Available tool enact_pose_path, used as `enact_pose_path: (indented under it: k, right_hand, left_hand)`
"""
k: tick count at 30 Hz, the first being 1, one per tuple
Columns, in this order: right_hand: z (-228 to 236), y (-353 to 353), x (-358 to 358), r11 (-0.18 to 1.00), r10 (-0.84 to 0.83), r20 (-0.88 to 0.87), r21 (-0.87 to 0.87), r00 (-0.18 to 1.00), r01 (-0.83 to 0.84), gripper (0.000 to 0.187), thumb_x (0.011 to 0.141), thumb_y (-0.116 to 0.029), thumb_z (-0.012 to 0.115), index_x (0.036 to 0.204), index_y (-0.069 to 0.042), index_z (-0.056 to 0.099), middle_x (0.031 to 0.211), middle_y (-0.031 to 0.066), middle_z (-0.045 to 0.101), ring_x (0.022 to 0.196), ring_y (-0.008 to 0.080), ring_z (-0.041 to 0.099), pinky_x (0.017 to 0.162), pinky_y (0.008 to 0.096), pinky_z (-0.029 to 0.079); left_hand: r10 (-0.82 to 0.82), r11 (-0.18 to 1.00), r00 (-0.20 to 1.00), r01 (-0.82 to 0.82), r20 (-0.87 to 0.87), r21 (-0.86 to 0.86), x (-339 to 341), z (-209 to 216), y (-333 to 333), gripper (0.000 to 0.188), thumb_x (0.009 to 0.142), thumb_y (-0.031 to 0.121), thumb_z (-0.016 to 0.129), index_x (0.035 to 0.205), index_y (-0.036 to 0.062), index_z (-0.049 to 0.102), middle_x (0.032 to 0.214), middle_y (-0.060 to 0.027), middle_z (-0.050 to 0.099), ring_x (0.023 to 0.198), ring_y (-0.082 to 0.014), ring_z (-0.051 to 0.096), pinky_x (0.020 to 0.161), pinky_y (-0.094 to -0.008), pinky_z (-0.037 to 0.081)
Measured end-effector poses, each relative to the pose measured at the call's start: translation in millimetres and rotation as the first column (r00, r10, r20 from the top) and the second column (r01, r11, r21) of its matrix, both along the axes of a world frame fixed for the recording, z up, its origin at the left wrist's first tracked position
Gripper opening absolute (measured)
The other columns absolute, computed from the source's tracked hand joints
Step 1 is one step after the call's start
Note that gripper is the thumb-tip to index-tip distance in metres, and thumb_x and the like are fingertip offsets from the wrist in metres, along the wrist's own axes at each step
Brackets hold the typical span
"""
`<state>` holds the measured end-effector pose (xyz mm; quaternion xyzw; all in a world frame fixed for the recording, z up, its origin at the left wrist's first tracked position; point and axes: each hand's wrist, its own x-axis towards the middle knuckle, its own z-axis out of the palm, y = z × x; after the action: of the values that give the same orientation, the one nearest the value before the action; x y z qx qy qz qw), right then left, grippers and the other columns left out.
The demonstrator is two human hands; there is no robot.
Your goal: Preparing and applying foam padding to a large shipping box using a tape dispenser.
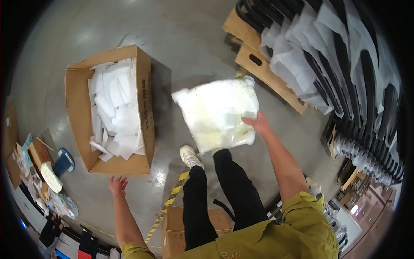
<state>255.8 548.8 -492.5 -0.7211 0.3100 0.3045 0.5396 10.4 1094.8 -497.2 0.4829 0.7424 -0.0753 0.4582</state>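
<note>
My right hand (257, 123) grips the right edge of a bulky white pack (215, 110) wrapped in clear plastic, its fingers closed on the wrapping. The pack is held out in front of my legs. My left hand (117, 184) is empty with its fingers apart, just below the near edge of a large open cardboard box (144, 108). Inside that box lies a loose heap of white foam pieces (114, 95), flat and mostly rectangular.
Black curved parts in white wrapping (297, 56) stand in rows at the right, beside brown boards (267, 73). Another cardboard box (174, 237) sits by my legs. Yellow-black tape (174, 190) crosses the floor. At the left are a blue object (64, 162) and crumpled plastic (62, 203).
</note>
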Motion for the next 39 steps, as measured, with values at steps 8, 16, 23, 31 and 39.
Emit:
enact_pose_path:
  k: [8, 16, 23, 31, 39]
  right_hand:
    - [-1, -96, -108, 0.922, 0.360, -0.250, -0.051, 0.899, -0.384, 0.055, 0.057, -0.020, 0.078, 0.104, -0.002, 0.056, 0.096, 0.0105, 0.062, 0.089, 0.0186, 0.058, 0.079, 0.0317, 0.045]
    - [-32, -90, -184, 0.738, 0.673, -0.028, -0.037, 0.739, -0.673, 0.045, 0.054, -0.034, 0.073, 0.088, -0.010, 0.057, 0.085, 0.0122, 0.060, 0.085, 0.0319, 0.057, 0.072, 0.0419, 0.044]
    - [-36, -101, -240, 0.751, 0.658, -0.015, 0.093, 0.753, -0.654, 0.046, 0.054, -0.031, 0.075, 0.093, -0.012, 0.058, 0.089, 0.0111, 0.061, 0.088, 0.0295, 0.058, 0.072, 0.0411, 0.045]
    - [-50, -52, -320, 0.523, 0.849, 0.005, 0.123, 0.528, -0.843, 0.040, 0.056, -0.023, 0.073, 0.092, -0.015, 0.058, 0.079, 0.0114, 0.062, 0.077, 0.0304, 0.061, 0.061, 0.0431, 0.048]
    - [-44, -37, -303, 0.467, 0.881, -0.012, 0.173, 0.473, -0.867, 0.031, 0.068, -0.025, 0.062, 0.096, -0.013, 0.056, 0.093, 0.0114, 0.061, 0.089, 0.0308, 0.059, 0.071, 0.0409, 0.048]
  left_hand:
    - [-0.685, 0.709, 0.716, 0.698, 0.135, -0.103, -38, 62, -110, 0.036, 0.083, 0.011, 0.055, 0.117, 0.0041, 0.045, 0.091, -0.0046, 0.059, 0.071, -0.0099, 0.056, 0.054, -0.0216, 0.045]
    - [-0.993, 0.116, 0.116, 0.993, 0.015, 0.018, -4, 135, -272, 0.038, 0.080, 0.022, 0.061, 0.109, -0.0016, 0.051, 0.105, -0.0151, 0.055, 0.099, -0.0256, 0.052, 0.089, -0.0322, 0.039]
    - [-0.905, -0.376, -0.363, 0.927, -0.221, 0.016, 76, 161, -319, 0.043, 0.076, 0.022, 0.062, 0.110, -0.0007, 0.048, 0.115, -0.0193, 0.048, 0.108, -0.0348, 0.044, 0.093, -0.0396, 0.035]
    - [-0.791, -0.603, -0.544, 0.770, -0.280, 0.207, 163, 118, -349, 0.039, 0.077, 0.021, 0.058, 0.110, 0.0023, 0.049, 0.118, -0.0193, 0.044, 0.110, -0.0356, 0.041, 0.094, -0.0401, 0.033]
    - [-0.782, -0.619, -0.564, 0.655, -0.266, 0.433, 204, 89, -346, 0.037, 0.075, 0.018, 0.057, 0.108, 0.0030, 0.050, 0.118, -0.0174, 0.044, 0.110, -0.0355, 0.039, 0.096, -0.0418, 0.029]
